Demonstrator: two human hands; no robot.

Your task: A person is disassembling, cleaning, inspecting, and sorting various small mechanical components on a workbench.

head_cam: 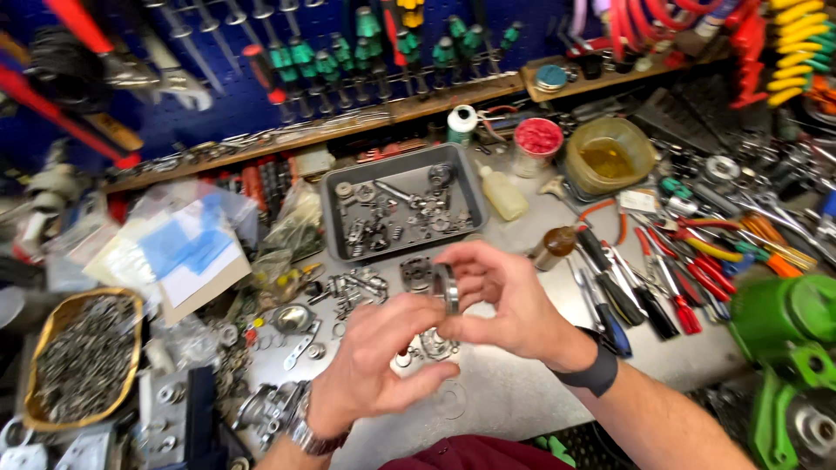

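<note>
My right hand (509, 300) holds a round metal ring part (446, 288) upright between thumb and fingers, above the workbench. My left hand (379, 361) is right beside it, fingers curled, fingertips touching the ring's lower left side. A metal watch is on my left wrist, a dark band on my right. Below the hands lie small metal parts (433, 344) and a flat washer (451, 399) on the grey bench top.
A grey tray (335, 228) with several metal parts stands behind the hands. Pliers and screwdrivers (670, 278) lie at right beside a green machine (788, 348). A yellow bowl of small hardware (83, 357) sits left. Bottles, a red-filled jar (535, 144) and a tool wall are at the back.
</note>
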